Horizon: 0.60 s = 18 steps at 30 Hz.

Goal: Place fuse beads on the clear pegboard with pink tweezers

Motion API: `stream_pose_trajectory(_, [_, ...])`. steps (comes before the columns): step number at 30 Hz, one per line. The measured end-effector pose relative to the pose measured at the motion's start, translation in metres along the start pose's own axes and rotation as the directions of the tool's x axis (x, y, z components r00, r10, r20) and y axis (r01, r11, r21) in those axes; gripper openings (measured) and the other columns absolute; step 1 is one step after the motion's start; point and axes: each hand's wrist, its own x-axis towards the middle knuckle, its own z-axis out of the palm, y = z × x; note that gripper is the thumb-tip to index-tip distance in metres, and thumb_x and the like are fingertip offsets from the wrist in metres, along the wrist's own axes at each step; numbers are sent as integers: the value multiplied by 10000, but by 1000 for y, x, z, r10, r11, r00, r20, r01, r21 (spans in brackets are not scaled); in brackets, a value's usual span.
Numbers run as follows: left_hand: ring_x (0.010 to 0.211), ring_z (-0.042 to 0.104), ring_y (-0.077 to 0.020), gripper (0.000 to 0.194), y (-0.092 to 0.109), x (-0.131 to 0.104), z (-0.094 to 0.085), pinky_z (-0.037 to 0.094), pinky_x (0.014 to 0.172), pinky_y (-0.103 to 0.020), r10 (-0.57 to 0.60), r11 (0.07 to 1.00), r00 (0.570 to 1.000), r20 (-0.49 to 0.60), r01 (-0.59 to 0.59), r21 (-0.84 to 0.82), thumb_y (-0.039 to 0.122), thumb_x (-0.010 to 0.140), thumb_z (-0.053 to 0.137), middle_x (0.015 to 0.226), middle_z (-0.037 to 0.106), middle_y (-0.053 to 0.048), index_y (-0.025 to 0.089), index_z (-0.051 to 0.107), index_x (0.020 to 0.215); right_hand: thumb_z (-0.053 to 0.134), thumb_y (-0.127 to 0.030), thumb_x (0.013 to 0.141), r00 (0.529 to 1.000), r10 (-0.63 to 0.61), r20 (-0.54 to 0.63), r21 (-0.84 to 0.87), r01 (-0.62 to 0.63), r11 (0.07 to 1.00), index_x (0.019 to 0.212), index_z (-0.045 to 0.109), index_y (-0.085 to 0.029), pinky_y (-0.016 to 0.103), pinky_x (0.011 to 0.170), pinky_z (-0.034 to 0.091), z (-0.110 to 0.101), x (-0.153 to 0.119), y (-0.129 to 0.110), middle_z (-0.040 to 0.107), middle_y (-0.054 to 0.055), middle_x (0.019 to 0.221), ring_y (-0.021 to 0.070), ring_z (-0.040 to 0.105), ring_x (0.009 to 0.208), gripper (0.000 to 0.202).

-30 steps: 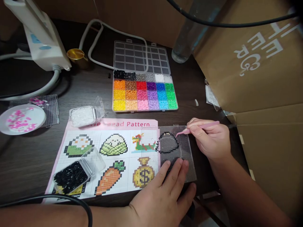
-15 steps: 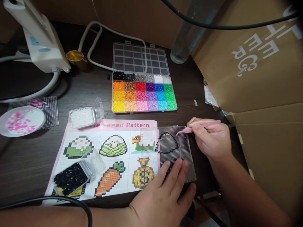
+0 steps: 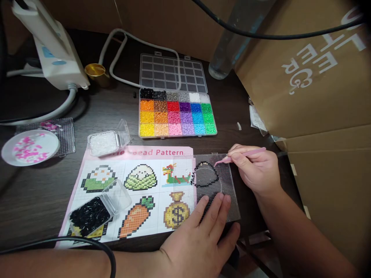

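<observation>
Pink tweezers (image 3: 246,153) are pinched in my right hand (image 3: 256,168), their bent tip close to the upper right of a bead outline. That outline of black beads (image 3: 218,178), with a few pale ones at its top, sits on a clear pegboard (image 3: 230,193). My left hand (image 3: 203,235) lies with its fingers stretched over the lower part of the pegboard. Under the board's left side is a printed bead pattern sheet (image 3: 116,200) with pixel pictures. Whether the tweezers' tip holds a bead is too small to tell.
An open box of coloured beads (image 3: 177,116) stands behind the sheet. Small cases of black beads (image 3: 91,216) and white beads (image 3: 102,143) rest on the sheet. At left are a white dish (image 3: 30,146), a gold cup (image 3: 97,74) and a white device (image 3: 55,50). Cardboard (image 3: 321,170) bounds the right.
The view has shifted slightly. My right hand and the tweezers have moved a little left, while my left hand stays on the pegboard.
</observation>
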Motion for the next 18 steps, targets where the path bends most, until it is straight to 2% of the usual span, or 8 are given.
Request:
stream_pose_trajectory(6, [1372, 463, -304, 432, 1, 0, -1, 121, 1131, -496, -3, 1000, 1000, -11, 3, -3, 419, 949, 432, 1453, 532, -126, 332, 593, 1339, 682, -256, 866, 997, 0, -74, 70, 5, 998, 767, 803, -246, 346, 585, 528, -1, 4, 0, 738, 41, 694, 183, 642, 636, 156])
stream_pose_trajectory(10, [1356, 487, -297, 420, 1, 1, -1, 134, 1126, -491, 5, 1000, 1000, -30, -4, 24, 398, 960, 405, 1445, 540, -120, 345, 598, 1330, 673, -245, 876, 991, -83, -109, 80, 92, 993, 807, 804, -257, 354, 603, 527, 6, 13, -13, 743, 41, 709, 184, 647, 643, 148])
stream_pose_trajectory(14, [1364, 479, -302, 423, 1, 1, 0, 150, 1124, -499, 7, 999, 999, -31, -6, 41, 399, 955, 423, 1449, 534, -125, 341, 587, 1340, 663, -203, 875, 985, -171, 11, 61, 170, 984, 814, 798, -239, 357, 607, 533, 17, 20, -25, 748, 45, 732, 180, 652, 641, 152])
stream_pose_trajectory(18, [1351, 494, -291, 417, 0, 2, -2, 158, 1120, -488, 7, 999, 999, -37, -6, 45, 400, 959, 420, 1437, 548, -113, 345, 588, 1337, 637, -164, 883, 982, -142, 121, -2, 143, 990, 830, 796, -227, 340, 618, 538, 24, 19, -25, 743, 36, 720, 168, 649, 655, 180])
